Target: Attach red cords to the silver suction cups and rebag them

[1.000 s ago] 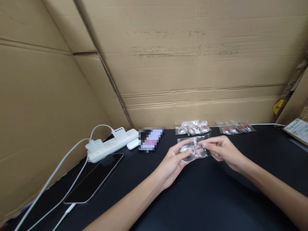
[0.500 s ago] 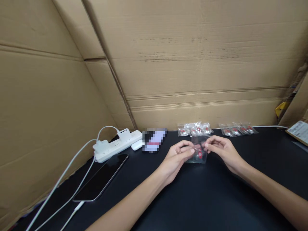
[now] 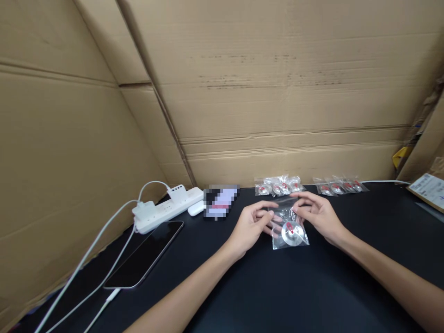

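Between my hands is a clear plastic bag [image 3: 276,242], held by its two sides over the black table. Inside its lower part lies a round silvery metal disc [image 3: 294,237] with a small red piece [image 3: 290,227] on it. My left hand [image 3: 251,226] pinches the bag's left side, some fingers behind the clear film. On the other side, my right hand [image 3: 317,215] grips the upper right edge between thumb and fingers, its index finger stretched along the top.
Similar bagged discs lie in a left group [image 3: 279,186] and a right group [image 3: 338,186] along the cardboard wall [image 3: 277,106]. To the left are a power strip [image 3: 166,210], a phone [image 3: 145,256] and white cables [image 3: 93,252]. A labelled package [image 3: 428,187] sits far right.
The bag has turned to face me and dropped slightly, so the metal disc shows clearly. My hands have shifted their hold, with the left fingers more spread.
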Motion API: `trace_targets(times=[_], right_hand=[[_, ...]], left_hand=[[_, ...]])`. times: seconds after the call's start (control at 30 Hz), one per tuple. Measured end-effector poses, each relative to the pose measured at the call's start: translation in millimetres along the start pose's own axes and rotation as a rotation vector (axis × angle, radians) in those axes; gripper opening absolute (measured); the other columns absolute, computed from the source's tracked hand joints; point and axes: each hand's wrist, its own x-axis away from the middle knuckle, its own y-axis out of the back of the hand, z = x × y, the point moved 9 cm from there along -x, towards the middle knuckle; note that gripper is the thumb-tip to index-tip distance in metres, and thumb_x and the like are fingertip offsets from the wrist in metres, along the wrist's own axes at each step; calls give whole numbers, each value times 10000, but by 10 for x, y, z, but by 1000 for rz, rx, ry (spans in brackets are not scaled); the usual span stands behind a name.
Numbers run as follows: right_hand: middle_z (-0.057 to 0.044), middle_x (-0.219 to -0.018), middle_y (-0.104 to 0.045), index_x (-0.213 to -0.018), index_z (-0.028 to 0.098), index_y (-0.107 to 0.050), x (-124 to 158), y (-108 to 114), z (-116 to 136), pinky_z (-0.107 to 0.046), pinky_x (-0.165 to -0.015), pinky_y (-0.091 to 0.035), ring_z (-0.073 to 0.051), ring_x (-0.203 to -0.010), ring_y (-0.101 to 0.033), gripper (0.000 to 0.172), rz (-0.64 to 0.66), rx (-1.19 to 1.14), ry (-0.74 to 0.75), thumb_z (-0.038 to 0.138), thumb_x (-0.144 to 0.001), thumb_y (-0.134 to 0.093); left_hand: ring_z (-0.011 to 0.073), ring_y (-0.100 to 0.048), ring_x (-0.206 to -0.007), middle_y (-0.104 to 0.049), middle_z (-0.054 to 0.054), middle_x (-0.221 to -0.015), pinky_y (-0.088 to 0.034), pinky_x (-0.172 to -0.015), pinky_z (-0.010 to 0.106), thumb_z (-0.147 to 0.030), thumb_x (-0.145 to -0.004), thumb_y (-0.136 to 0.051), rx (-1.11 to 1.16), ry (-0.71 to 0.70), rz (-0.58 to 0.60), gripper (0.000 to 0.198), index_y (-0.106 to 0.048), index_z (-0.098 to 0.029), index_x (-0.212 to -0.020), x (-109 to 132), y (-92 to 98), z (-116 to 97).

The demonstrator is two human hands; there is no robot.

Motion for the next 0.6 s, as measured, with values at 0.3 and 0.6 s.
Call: trace_targets(times=[0.3, 0.6], right_hand=[[-38, -880, -597, -753, 188, -761, 26, -56, 24, -272, -469, -497, -103, -531, -599, 125, 60, -5, 43, 312, -764, -750], [-39, -857, -625, -764, 176, -637, 46, -135, 102, -316, -668, -544, -138, -658, -629, 236, 115, 50, 40, 393, -803, -721]], left_hand=[[217, -718, -703, -652, 93, -936, -581, -577, 310, -305, -880, -606, -102, -110, 32, 187, -640, -147, -972, 18, 8, -170], [191, -691, -658, -641, 24, -792, -579, -626, 326, -303, -849, -663, -125, -140, -40, 171, -553, -191, -918, 19, 38, -114]])
